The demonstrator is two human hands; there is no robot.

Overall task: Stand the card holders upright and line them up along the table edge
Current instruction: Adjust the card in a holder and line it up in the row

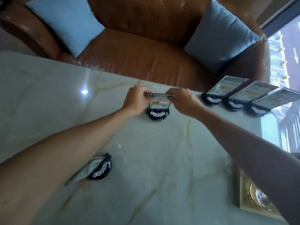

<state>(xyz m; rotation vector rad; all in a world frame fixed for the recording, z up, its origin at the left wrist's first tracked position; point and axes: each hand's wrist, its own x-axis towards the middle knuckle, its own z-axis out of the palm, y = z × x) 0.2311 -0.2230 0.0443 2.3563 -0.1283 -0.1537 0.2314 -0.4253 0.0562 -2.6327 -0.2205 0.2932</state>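
Note:
A card holder (157,113) with a round black base and a clear card panel stands upright near the table's far edge, mid-table. My left hand (136,99) grips the left top corner of its panel. My right hand (183,101) grips the right top corner. Three more card holders stand upright in a row along the far right edge: one (211,99), a second (233,105) and a third (258,110). Another card holder (99,169) lies tipped over near the table's front left, partly hidden under my left forearm.
The pale marble table (146,159) runs up to a brown leather sofa (138,51) with two light blue cushions (65,21) (219,36). A gold-framed square object (253,198) sits at the front right. A window lies past the table's right edge.

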